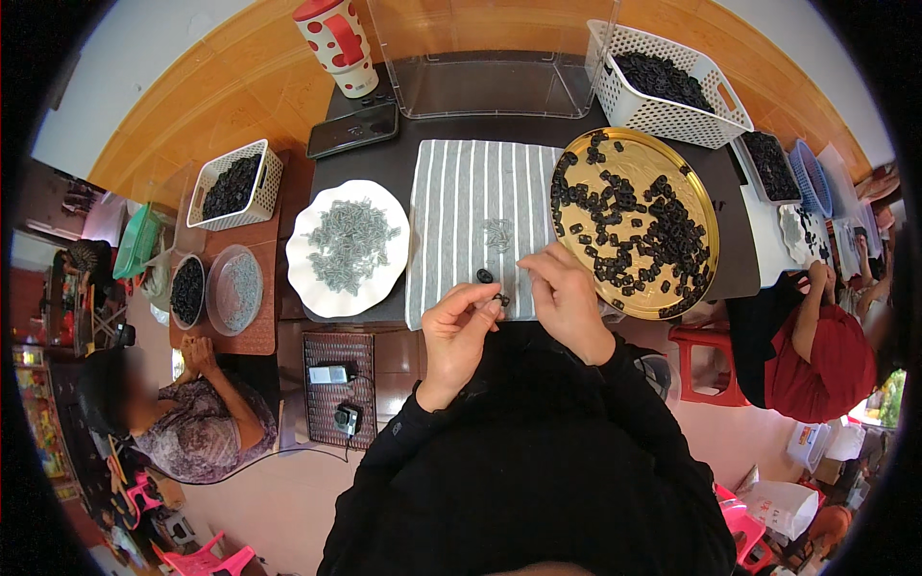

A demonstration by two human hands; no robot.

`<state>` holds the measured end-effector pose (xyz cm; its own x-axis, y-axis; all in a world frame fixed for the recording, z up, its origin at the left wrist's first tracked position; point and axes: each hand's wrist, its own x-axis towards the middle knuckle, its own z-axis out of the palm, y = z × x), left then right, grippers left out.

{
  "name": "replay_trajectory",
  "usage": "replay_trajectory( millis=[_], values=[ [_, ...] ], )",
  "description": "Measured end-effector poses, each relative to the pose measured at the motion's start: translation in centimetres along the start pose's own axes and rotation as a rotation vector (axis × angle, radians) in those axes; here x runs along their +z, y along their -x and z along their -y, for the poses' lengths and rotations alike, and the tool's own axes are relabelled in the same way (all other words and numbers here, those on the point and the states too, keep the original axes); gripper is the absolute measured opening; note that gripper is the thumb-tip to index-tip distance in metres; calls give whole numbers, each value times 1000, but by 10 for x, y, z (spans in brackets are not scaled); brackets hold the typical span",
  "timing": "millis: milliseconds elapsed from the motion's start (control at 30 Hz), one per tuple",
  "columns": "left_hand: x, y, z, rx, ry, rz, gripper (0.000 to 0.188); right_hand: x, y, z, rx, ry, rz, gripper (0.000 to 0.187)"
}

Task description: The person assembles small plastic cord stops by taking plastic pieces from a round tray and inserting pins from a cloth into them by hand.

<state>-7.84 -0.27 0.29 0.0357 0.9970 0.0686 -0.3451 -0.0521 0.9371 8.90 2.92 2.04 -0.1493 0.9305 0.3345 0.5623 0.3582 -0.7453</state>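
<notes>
My left hand (453, 338) is closed in a pinch at the near edge of a grey-and-white striped cloth (447, 206). Between its thumb and fingertips is a small black plastic part (501, 300). To its right, my right hand (569, 300) hovers over the cloth with thumb and forefinger drawn together; whatever they hold is too small to make out. A loose black piece (484, 276) lies on the cloth just beyond my left fingertips. Farther up is a little heap of thin metal pins (497, 233).
A white scalloped plate (300, 252) of metal pins stands left, a round gold tray (615, 278) of black parts right. Behind are a clear plastic bin (485, 86), a white basket (663, 115), a black phone-like tray (353, 130) and a dotted tumbler (338, 48). People sit on both sides.
</notes>
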Motion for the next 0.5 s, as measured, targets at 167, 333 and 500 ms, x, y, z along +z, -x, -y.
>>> replay_trajectory(
  millis=[167,333,500],
  values=[
    [0,-2,6,-15,-46,-6,22,-1,0,-3,-17,20,5,19],
    [0,-1,6,-36,-29,-5,22,0,9,-11,229,-643,-59,11],
    [7,2,1,-61,17,6,24,5,14,5,160,-709,-15,13]
  ],
)
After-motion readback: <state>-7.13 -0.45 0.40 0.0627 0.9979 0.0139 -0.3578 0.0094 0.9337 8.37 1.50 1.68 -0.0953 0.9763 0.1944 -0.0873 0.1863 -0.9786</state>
